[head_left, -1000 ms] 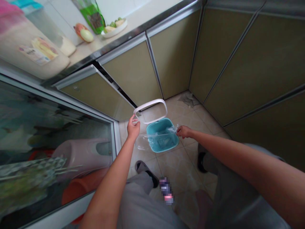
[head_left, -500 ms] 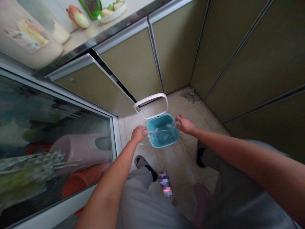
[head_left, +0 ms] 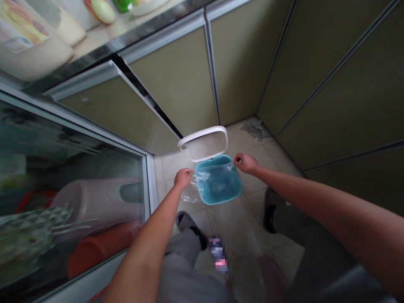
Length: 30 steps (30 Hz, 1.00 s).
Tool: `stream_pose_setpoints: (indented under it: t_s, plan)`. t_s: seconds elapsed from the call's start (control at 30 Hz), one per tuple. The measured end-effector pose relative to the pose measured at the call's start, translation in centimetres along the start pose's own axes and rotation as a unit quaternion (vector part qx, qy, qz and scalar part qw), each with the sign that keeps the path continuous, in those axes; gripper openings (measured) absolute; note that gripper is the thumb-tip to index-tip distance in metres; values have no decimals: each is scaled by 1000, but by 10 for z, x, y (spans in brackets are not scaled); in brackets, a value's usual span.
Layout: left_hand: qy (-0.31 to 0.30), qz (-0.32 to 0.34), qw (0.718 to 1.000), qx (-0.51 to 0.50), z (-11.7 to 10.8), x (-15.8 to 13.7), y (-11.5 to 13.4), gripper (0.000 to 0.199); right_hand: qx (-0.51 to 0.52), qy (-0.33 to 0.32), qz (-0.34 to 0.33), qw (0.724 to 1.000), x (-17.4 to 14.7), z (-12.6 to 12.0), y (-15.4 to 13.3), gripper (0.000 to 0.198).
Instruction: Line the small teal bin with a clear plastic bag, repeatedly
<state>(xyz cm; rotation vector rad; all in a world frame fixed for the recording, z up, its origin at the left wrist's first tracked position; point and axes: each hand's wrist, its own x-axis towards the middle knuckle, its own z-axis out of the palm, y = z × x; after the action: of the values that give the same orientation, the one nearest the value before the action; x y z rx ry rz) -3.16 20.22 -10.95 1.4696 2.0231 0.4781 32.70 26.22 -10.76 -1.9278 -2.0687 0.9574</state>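
A clear plastic bag (head_left: 205, 176) is stretched across the mouth of a teal bin (head_left: 221, 198) standing on the tiled floor. My left hand (head_left: 183, 179) pinches the bag's edge at the bin's left side, and a loose part of the film hangs down outside the rim there. On the other side, my right hand (head_left: 246, 163) is closed on the bag's far right edge, just off the rim. The bin's white rim frame (head_left: 203, 133) is tipped up behind it, towards the cabinets.
Cabinet doors (head_left: 173, 75) stand behind the bin, one slightly ajar. A glass sliding door (head_left: 104, 160) is on the left. A grey cloth (head_left: 256, 128) lies in the floor corner. Large bottles (head_left: 41, 50) stand on the counter. My feet are either side of the bin's front.
The bag's edge has shifted from across the bin's middle towards its back rim, and more film hangs outside on the left. Both hands keep their grip; the view has tilted slightly.
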Motion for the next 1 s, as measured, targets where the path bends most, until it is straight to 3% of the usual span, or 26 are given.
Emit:
stream_pose_setpoints:
  t_s: [0.1, 0.3, 0.5, 0.73, 0.83, 1.0]
  plan:
    - [-1, -54, 997, -51, 8, 16, -7, 29, 22, -3, 13, 1000, 23, 7, 3, 11]
    - [-20, -176, 961, -212, 22, 37, -12, 22, 79, -18, 23, 996, 61, 19, 7, 9]
    - [-43, -205, 942, -262, 36, 44, -15, 27, 141, -55, 40, 988, 77, 34, 17, 12]
    - [-64, -199, 940, -272, 50, 43, -15, 31, 183, -78, 49, 979, 80, 52, 29, 12]
    - [-72, -206, 946, -239, 50, 36, -18, 31, 167, -55, 71, 982, 74, 56, 35, 11]
    - [-3, -251, 952, -175, 52, 0, -29, 38, 82, -23, 132, 988, 38, 58, 54, 20]
